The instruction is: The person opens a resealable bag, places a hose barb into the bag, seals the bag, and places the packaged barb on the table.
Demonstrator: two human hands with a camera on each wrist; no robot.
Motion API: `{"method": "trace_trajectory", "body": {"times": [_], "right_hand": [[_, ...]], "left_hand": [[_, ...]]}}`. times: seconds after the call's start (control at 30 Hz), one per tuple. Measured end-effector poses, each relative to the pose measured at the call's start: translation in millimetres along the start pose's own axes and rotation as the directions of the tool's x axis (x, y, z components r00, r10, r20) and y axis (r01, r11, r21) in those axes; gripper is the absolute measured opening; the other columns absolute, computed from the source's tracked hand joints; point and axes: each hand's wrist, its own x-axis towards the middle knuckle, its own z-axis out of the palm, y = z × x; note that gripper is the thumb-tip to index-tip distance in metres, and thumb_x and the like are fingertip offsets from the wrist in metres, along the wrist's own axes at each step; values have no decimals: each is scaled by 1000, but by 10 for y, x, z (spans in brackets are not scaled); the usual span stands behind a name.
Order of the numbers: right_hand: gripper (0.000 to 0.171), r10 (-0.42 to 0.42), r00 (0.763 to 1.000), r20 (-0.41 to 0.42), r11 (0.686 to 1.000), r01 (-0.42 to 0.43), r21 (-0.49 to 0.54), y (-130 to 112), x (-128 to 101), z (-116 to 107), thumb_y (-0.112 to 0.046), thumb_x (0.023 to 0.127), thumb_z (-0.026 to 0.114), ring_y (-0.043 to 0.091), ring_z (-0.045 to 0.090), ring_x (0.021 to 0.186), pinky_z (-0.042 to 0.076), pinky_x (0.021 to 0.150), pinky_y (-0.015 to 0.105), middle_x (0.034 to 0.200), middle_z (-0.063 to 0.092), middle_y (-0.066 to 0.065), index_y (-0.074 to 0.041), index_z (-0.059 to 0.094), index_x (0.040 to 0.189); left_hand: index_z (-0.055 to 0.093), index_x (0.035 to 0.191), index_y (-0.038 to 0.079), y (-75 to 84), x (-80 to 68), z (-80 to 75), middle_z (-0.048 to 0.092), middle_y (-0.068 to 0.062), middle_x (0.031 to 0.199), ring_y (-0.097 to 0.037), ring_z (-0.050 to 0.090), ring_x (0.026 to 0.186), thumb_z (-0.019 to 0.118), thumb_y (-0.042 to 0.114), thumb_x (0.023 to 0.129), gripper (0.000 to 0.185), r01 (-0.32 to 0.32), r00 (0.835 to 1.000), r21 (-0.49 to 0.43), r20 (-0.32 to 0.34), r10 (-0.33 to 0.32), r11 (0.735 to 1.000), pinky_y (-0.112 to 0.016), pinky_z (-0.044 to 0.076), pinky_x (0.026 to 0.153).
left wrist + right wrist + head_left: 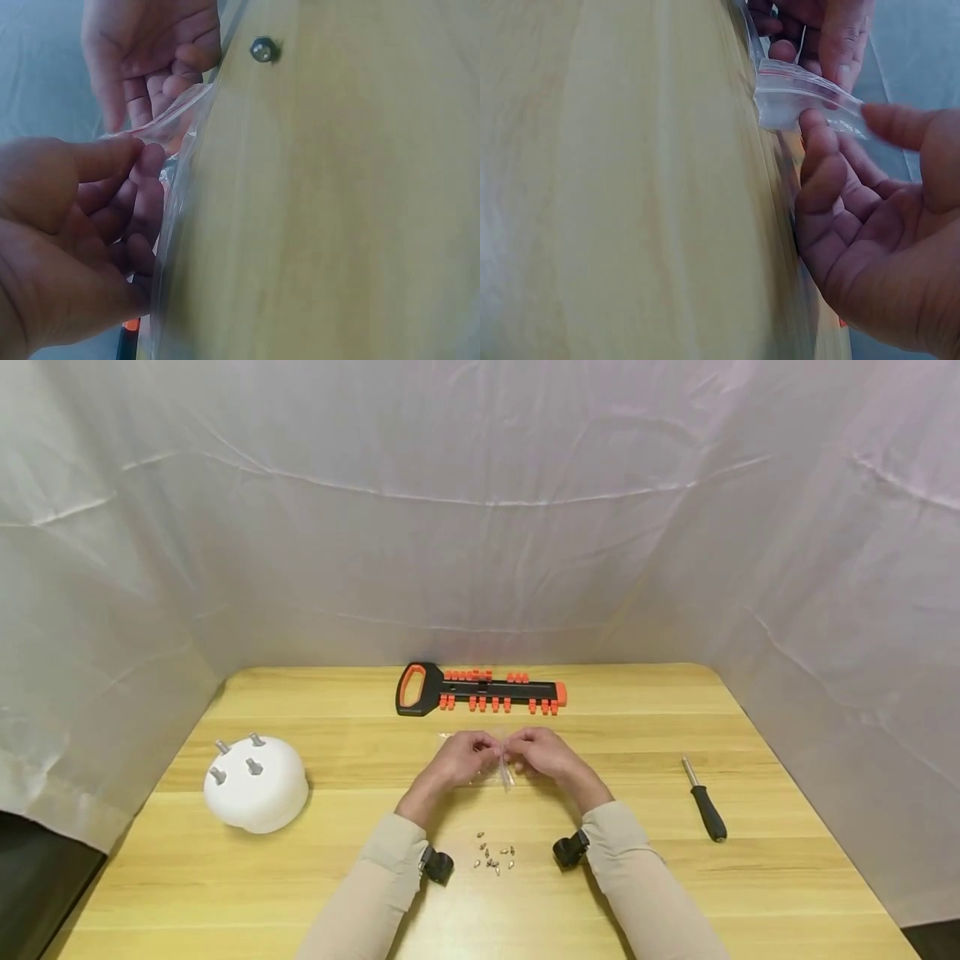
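left hand (459,758): up over the middle of the table, thumb and fingers pinching one edge of a little clear plastic bag (504,768); the left wrist view shows the thumb pressed on the film against the curled fingers (112,202)

right hand (546,752): right across from it, pinching the other edge of the same bag; in the right wrist view the thumb and forefinger close on the bag's strip edge; so both hands are closed on the bag, neither one spread wide

bag: held between the two hands just above the table (750,877), hanging down a bit between them; see-through, so it's hard to make out in the head view; can't tell if anything's inside

screws (495,857): small loose pile of metal bits lying on the wood between the forearms, nearer the person than the hands; nobody touching them

bit holder (480,691): black rail with an orange-lined handle and rows of orange clips, lying flat at the far edge beyond the hands

screwdriver (703,800): black handle, metal shaft, lying well off to the right, untouched

white dome thing (256,782): rounded white piece on the left side with grey pegs sticking up out of its top; well apart from the hands

wrist cameras: a black one strapped under each beige sleeve

backdrop: white sheeting all round the table
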Motion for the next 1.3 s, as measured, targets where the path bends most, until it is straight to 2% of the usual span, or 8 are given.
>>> {"method": "trace_trajectory", "body": {"times": [0.13, 0.27, 0.43, 0.63, 0.9, 1.17, 1.3], "right_hand": [[23, -17, 1000, 2, 999, 17, -27, 11, 12, -5, -27, 96, 58, 15, 58, 72, 48, 61, 24, 87, 66, 7, -7, 69, 103], [22, -23, 1000, -11, 999, 23, -26, 9, 12, -7, -22, 96, 58, 13, 55, 69, 45, 58, 21, 82, 64, 6, -6, 70, 105], [19, -40, 999, -29, 999, 40, -14, -10, 14, -14, -16, 95, 61, 12, 54, 67, 44, 58, 21, 80, 66, 5, -5, 72, 106], [20, -41, 998, -43, 999, 40, -8, -25, 8, -25, -21, 92, 65, 14, 53, 65, 44, 58, 23, 78, 66, 6, -7, 74, 102], [21, -41, 998, -57, 999, 40, -24, -43, 4, -35, -19, 95, 61, 14, 52, 67, 42, 58, 21, 77, 63, 3, -4, 72, 105], [20, -25, 997, -72, 1000, 24, -17, -132, -23, -33, -23, 94, 62, 14, 50, 65, 41, 58, 23, 79, 65, 5, -7, 74, 99], [20, -23, 997, -68, 999, 22, -27, -142, -14, -24, -21, 95, 59, 16, 53, 70, 44, 61, 24, 83, 65, 6, -6, 72, 99]], "left_hand": [[73, 102, 18, 8, -1, 4, 70, -3, 97, -17, 60, 87, 66, 22, 92, 13, -1, 1000, 26, -19, 1, 1000, -28, 49, 74], [74, 99, 18, 9, 7, 8, 70, -2, 95, -16, 60, 85, 67, 22, 91, 11, -7, 999, 38, -34, 9, 999, -27, 49, 71], [73, 99, 18, -4, 19, 2, 70, -1, 91, -16, 61, 82, 69, 26, 89, 14, -8, 999, 27, -39, 9, 1000, -25, 49, 67], [74, 97, 19, -8, 29, -1, 70, 1, 87, -15, 61, 78, 72, 27, 87, 13, -6, 999, -5, -35, 6, 1000, -24, 49, 65], [74, 96, 18, 8, 38, -1, 71, 1, 88, -14, 61, 76, 73, 29, 86, 15, 20, 999, -10, -33, -21, 1000, -24, 49, 63], [76, 97, 21, 51, 33, -35, 73, 2, 100, -15, 63, 90, 69, 42, 88, 24, 12, 1000, 61, -16, -11, 998, -26, 50, 71], [76, 97, 20, 41, 36, -36, 73, 0, 98, -15, 60, 84, 64, 41, 91, 25, 15, 1000, 59, -2, -15, 998, -25, 48, 66]]}}
